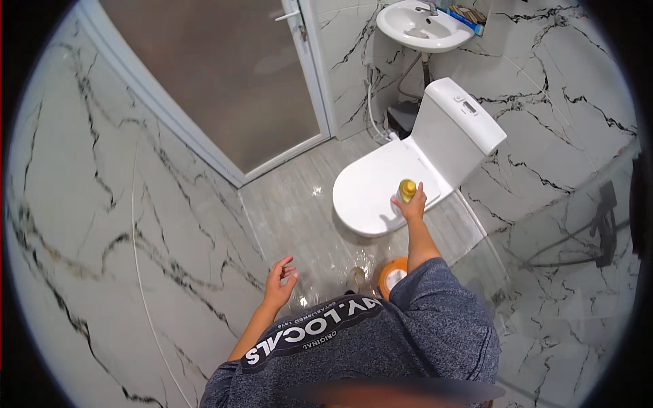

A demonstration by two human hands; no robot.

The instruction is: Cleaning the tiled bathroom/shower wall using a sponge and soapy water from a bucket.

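My right hand (412,204) is wrapped round a bottle with a yellow cap (407,188), over the closed white lid of the toilet (371,187). Whether the bottle's base rests on the lid I cannot tell. Off to the left, my left hand (279,280) hangs in the air above the floor, fingers apart, with nothing in it. Below my right forearm stands an orange bucket (383,272) with something white inside, partly hidden by my sleeve.
A white washbasin (408,30) with blue boxes (469,22) at its edge is on the far wall. Beside the toilet sits a dark bin (403,118). A frosted door (218,75) is at the far left. The grey floor (292,197) shines as if wet near my feet.
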